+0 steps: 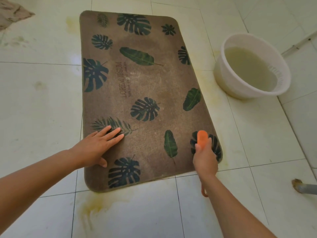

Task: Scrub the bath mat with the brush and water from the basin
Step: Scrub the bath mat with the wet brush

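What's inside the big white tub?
The basin holds cloudy, yellowish water. The water is too murky to show the bottom or anything lying under it.

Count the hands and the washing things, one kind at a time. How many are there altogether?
hands: 2, left hand and right hand
bath mat: 1
brush: 1
basin: 1
total: 5

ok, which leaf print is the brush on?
The dark split leaf at the mat's near-right corner; the orange brush in the right hand overlaps it. The slim leaf beside it lies uncovered.
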